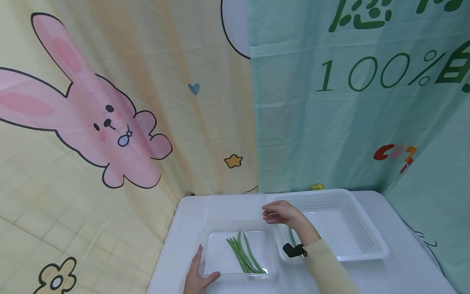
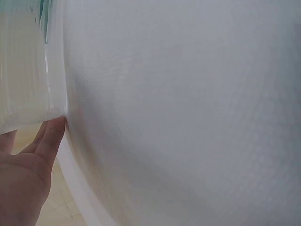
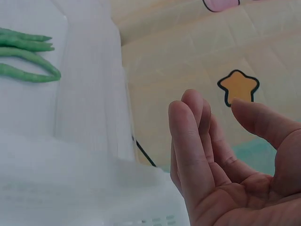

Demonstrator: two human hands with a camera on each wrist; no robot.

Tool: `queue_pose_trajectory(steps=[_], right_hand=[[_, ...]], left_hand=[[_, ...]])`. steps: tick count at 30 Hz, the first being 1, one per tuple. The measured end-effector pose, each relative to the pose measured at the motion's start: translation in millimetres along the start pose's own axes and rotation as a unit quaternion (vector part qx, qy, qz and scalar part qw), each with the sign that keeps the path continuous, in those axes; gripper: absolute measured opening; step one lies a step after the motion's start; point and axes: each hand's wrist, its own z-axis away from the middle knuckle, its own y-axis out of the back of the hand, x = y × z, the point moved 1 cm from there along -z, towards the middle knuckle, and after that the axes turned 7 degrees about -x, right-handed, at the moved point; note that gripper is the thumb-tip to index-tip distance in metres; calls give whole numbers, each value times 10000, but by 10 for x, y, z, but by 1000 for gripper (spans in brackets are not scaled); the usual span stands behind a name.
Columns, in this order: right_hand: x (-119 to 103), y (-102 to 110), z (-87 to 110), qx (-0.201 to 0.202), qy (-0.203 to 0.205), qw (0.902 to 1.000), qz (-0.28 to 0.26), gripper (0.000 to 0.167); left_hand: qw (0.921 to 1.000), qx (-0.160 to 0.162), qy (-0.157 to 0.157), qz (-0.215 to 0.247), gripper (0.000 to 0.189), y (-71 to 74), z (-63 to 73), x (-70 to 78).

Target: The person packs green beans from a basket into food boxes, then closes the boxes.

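Observation:
Several green beans (image 1: 240, 255) lie side by side in a clear plastic container (image 1: 206, 249). My left hand (image 1: 196, 278) is at the container's near left corner, fingers extended along the side and thumb by the front rim. In the left wrist view its fingertips touch the container wall (image 2: 28, 89). My right hand (image 1: 284, 213) is raised over the left edge of a white perforated basket (image 1: 369, 228), holding nothing. The right wrist view shows that hand (image 3: 211, 160) with its thumb apart from its fingers. One green bean (image 1: 291, 236) shows in the basket, partly hidden by the right forearm.
The container and basket stand side by side on a white-covered table (image 1: 382, 204). Behind the container lies a flat clear sheet or lid (image 1: 236, 204). Printed curtains (image 1: 213, 122) hang close around the back and sides. A black wrist device (image 1: 293, 250) sits on my right wrist.

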Motion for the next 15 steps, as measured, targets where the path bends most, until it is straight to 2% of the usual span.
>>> queue_pose_trajectory(steps=[9, 15], right_hand=[[84, 457, 121, 274, -56, 9996, 6, 44], [153, 649, 193, 408, -235, 9989, -22, 33]], left_hand=[[10000, 13, -62, -30, 124, -6, -12, 15], [10000, 4, -20, -26, 126, -4, -14, 19]])
